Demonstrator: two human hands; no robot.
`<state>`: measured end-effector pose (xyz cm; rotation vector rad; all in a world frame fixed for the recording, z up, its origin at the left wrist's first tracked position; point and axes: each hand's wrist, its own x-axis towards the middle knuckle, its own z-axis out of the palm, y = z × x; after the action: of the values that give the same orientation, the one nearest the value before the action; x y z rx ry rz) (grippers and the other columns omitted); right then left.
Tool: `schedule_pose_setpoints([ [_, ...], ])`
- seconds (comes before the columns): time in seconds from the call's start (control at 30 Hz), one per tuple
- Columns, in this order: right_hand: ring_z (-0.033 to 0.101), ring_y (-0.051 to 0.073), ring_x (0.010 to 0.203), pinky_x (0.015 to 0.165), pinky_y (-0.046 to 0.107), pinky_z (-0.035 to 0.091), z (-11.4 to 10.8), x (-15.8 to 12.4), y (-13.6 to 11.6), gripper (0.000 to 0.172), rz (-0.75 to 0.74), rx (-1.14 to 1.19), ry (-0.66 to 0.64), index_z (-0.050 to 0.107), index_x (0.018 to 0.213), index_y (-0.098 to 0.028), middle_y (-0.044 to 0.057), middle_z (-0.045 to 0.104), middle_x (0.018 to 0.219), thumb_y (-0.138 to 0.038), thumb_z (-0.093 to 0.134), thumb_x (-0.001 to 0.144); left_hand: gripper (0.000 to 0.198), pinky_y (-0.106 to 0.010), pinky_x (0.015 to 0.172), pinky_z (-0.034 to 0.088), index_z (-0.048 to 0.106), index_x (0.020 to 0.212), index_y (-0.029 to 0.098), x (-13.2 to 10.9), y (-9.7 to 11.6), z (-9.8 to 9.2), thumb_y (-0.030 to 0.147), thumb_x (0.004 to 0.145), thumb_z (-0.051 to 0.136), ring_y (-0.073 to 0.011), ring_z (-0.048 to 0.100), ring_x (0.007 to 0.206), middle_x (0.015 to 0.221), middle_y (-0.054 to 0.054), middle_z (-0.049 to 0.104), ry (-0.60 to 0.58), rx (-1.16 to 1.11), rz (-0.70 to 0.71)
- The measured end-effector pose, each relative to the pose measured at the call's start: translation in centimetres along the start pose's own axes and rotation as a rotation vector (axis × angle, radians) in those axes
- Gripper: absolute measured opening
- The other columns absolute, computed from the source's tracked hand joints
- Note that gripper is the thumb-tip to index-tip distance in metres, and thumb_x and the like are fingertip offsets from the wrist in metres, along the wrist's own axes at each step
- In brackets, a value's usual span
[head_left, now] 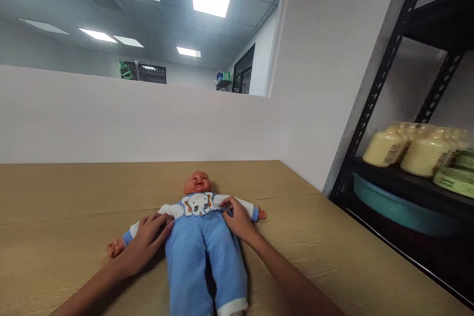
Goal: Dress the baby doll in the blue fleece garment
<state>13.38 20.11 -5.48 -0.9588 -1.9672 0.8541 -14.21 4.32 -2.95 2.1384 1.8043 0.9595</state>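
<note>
A baby doll lies on its back on the wooden table, head away from me. It wears a blue fleece overall with a white elephant bib and white sleeves. My left hand rests flat on the doll's side and arm, fingers against the overall's waist. My right hand presses on the other side, fingers touching the overall's upper edge by the bib. Whether the fingers pinch the fabric is not clear.
A white partition wall runs behind the table. On the right stands a black metal shelf rack holding pale yellow jars, green-labelled tubs and a teal basin.
</note>
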Motion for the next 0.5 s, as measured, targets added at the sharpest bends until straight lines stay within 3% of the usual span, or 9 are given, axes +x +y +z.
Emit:
schedule_pose_setpoints([
  [0.17, 0.063, 0.025, 0.091, 0.09, 0.039, 0.048, -2.2, -0.5, -0.4, 0.009, 0.031, -0.165, -0.057, 0.061, 0.088, -0.022, 0.006, 0.068, 0.091, -0.016, 0.065, 0.082, 0.032, -0.056, 0.109, 0.041, 0.067, 0.107, 0.025, -0.2, -1.2, -0.2, 0.041, 0.103, 0.039, -0.034, 0.063, 0.117, 0.119, -0.01, 0.076, -0.015, 0.159, 0.057],
  [0.27, 0.061, 0.028, 0.096, 0.095, 0.041, 0.046, -3.6, -1.5, 0.0, 0.016, 0.061, -0.209, -0.118, 0.059, 0.074, -0.022, 0.006, 0.067, 0.09, -0.012, 0.071, 0.07, 0.029, -0.059, 0.112, 0.039, 0.069, 0.115, 0.025, -0.3, -1.5, -0.6, 0.031, 0.094, 0.049, -0.0358, 0.065, 0.118, 0.123, -0.012, 0.077, -0.086, 0.302, 0.171],
  [0.33, 0.06, 0.03, 0.103, 0.1, 0.043, 0.045, -3.8, -2.5, 0.4, 0.021, 0.081, -0.198, -0.136, 0.061, 0.076, -0.022, 0.007, 0.069, 0.096, -0.011, 0.074, 0.065, 0.03, -0.059, 0.111, 0.042, 0.07, 0.113, 0.024, -0.3, -1.2, -0.7, 0.029, 0.088, 0.055, -0.0369, 0.068, 0.114, 0.122, -0.013, 0.077, -0.104, 0.34, 0.187],
  [0.43, 0.06, 0.031, 0.108, 0.102, 0.044, 0.045, -2.7, -3.5, 1.1, 0.022, 0.121, -0.121, -0.113, 0.062, 0.085, -0.022, 0.008, 0.069, 0.102, -0.016, 0.074, 0.068, 0.031, -0.059, 0.105, 0.046, 0.071, 0.111, 0.023, -0.5, -0.1, -0.4, 0.038, 0.086, 0.059, -0.04, 0.069, 0.11, 0.119, -0.017, 0.078, -0.083, 0.308, 0.114],
  [0.5, 0.062, 0.029, 0.099, 0.096, 0.043, 0.049, -1.3, -3.6, 1.7, 0.014, 0.169, -0.035, -0.082, 0.059, 0.086, -0.023, 0.006, 0.069, 0.095, -0.023, 0.07, 0.077, 0.03, -0.056, 0.099, 0.051, 0.068, 0.104, 0.024, -0.8, 0.5, 0.3, 0.046, 0.089, 0.056, -0.04, 0.071, 0.104, 0.111, -0.015, 0.079, -0.044, 0.186, -0.024],
])
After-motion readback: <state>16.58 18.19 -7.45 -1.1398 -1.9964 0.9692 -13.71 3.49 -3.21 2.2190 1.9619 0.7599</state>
